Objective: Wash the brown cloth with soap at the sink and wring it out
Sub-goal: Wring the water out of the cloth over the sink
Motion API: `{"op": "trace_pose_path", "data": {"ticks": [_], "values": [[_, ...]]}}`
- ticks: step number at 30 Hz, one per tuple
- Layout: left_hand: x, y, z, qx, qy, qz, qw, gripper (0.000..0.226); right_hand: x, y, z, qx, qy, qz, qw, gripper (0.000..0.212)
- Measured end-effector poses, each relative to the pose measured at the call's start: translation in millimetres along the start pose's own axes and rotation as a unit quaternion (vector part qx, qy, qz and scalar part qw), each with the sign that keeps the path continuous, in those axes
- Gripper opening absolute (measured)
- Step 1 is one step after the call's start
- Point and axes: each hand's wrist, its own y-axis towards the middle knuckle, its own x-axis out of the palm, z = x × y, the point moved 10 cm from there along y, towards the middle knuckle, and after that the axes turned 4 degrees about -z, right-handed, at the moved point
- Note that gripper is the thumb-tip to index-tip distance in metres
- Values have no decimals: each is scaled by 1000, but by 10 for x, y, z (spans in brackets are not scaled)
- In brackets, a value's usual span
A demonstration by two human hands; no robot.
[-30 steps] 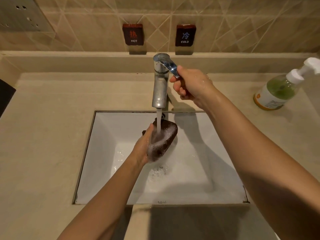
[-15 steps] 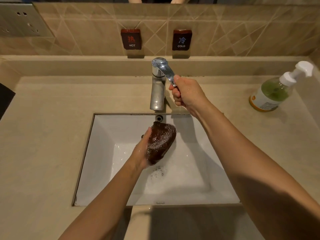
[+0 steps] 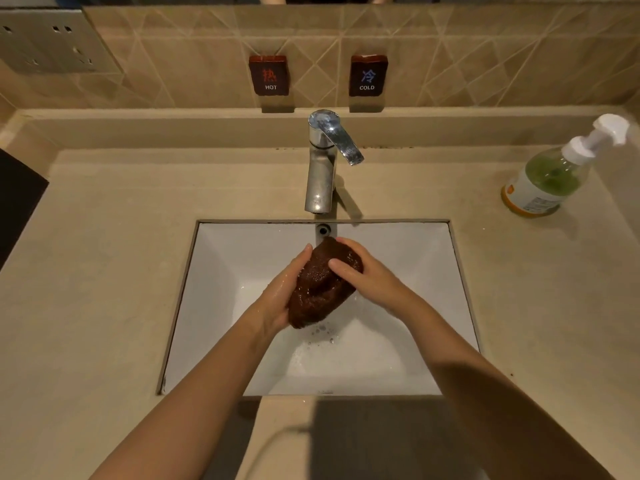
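Observation:
The wet brown cloth (image 3: 317, 289) is bunched into a lump above the white sink (image 3: 221, 271), just below the chrome tap (image 3: 320, 174). My left hand (image 3: 277, 299) cups its left side from underneath. From the right, my right hand (image 3: 363, 275) grips it with fingers laid over the top. No water runs from the tap, and its lever points down to the right. A little foam lies on the sink floor under the cloth.
A pump bottle of green soap (image 3: 550, 178) stands on the beige counter (image 3: 97, 271) at the far right. HOT (image 3: 269, 76) and COLD (image 3: 367, 76) signs hang on the tiled wall behind the tap. A dark object (image 3: 17, 199) sits at the left edge.
The water stopped running. My right hand let go of the tap lever and came down onto the cloth, which my left hand kept holding.

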Motion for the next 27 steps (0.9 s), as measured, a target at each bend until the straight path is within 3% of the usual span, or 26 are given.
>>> {"op": "trace_pose_path", "data": {"ticks": [7,13,15,19,23,27], "values": [[83,-205,230,100,44,54,993,43,87,-244,15,43,153,-29,987,49],[-7,-415,534,176,142,135,965,24,-91,-313,-197,19,117,4,993,42],[-44,-483,638,186,130,138,964,22,-166,-317,-241,15,117,24,993,35],[-23,-558,720,163,93,91,978,35,-265,-320,-367,3,103,50,993,29],[130,-603,691,96,-18,3,995,26,-332,-361,-535,-8,80,58,995,30],[328,-680,706,34,76,-22,996,34,-435,-382,-755,-24,69,52,996,31]]}}
